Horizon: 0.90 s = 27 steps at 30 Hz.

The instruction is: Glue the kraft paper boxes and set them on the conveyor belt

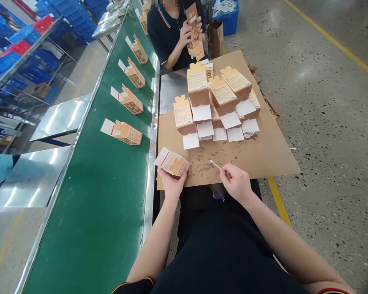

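My left hand (171, 181) is closed around a small tan carton (173, 163) with a white flap marked by a red line, held over the near left corner of a cardboard sheet (263, 151). My right hand (235, 181) pinches a thin wooden stick (215, 164) whose tip points up and left over the stained cardboard. Farther back on the sheet lies a pile of similar tan cartons (213, 96) with white flaps open toward me.
A green conveyor belt (107, 196) runs along my left and carries several cartons (127, 132) spaced in a row. Another person (174, 34) sits at the far end holding a carton. Blue crates (73, 16) fill racks at left. Speckled floor with yellow lines lies right.
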Each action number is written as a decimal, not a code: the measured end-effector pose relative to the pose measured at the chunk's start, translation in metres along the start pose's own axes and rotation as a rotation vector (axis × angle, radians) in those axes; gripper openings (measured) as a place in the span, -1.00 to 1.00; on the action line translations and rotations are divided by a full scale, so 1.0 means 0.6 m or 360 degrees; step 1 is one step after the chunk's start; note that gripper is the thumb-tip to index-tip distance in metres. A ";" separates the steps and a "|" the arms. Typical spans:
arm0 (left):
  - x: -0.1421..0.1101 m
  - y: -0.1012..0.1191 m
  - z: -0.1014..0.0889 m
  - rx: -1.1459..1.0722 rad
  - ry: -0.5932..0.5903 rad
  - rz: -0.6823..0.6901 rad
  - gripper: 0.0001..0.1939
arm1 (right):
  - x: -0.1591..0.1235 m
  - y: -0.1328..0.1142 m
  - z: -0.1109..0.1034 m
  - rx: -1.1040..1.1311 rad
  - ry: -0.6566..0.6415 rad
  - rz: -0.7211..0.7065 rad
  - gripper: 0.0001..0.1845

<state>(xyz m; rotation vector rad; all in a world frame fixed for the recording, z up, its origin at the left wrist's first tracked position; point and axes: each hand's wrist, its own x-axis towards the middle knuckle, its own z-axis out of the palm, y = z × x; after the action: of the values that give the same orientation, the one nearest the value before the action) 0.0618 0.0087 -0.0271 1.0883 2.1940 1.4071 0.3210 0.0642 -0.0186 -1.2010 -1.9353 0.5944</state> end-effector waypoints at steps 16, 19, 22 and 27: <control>0.129 -0.093 -0.261 -0.0108 0.0722 0.0019 0.10 | -0.014 -0.011 -0.003 0.0156 0.0045 0.0058 -0.62; 0.148 -0.121 -0.276 -0.0123 0.0736 -0.0192 0.07 | -0.002 -0.009 0.003 0.0196 0.0013 0.0056 -0.61; 0.141 -0.137 -0.264 -0.0088 0.0720 -0.0355 0.04 | 0.007 -0.002 -0.006 0.0206 -0.0005 0.0057 -0.61; 0.070 -0.131 -0.258 0.0216 0.1059 -0.0135 0.05 | -0.011 0.028 -0.073 0.0092 0.0095 0.0194 -0.60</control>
<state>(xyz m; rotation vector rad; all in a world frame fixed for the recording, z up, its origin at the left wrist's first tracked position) -0.0950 -0.0763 -0.0182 0.5959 2.7751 1.7880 0.3666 0.0654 -0.0067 -1.2924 -1.7930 0.6657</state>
